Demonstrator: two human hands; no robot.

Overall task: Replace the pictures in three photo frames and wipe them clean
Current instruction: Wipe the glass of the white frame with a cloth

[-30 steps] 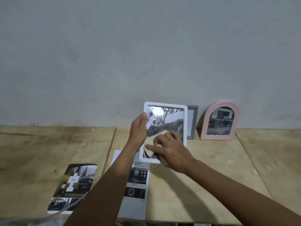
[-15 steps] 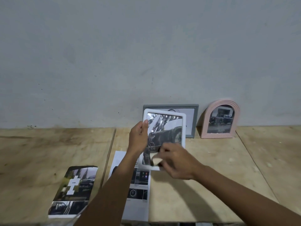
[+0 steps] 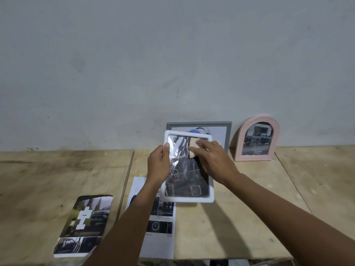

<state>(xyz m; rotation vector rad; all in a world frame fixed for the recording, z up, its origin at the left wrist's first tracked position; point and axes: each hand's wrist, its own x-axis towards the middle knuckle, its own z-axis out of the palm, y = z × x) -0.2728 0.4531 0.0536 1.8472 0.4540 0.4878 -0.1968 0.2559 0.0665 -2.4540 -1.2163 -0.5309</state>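
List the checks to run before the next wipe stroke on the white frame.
1. Left hand grips the white frame by its left edge: ok.
2. Cloth lies flat under the right hand, on the glass: ok.
3. Picture sits inside the white frame: ok.
4. Lower part of the glass is wiped clean: cannot tell.
5. Grey frame and pink frame stand upright at the wall: ok.
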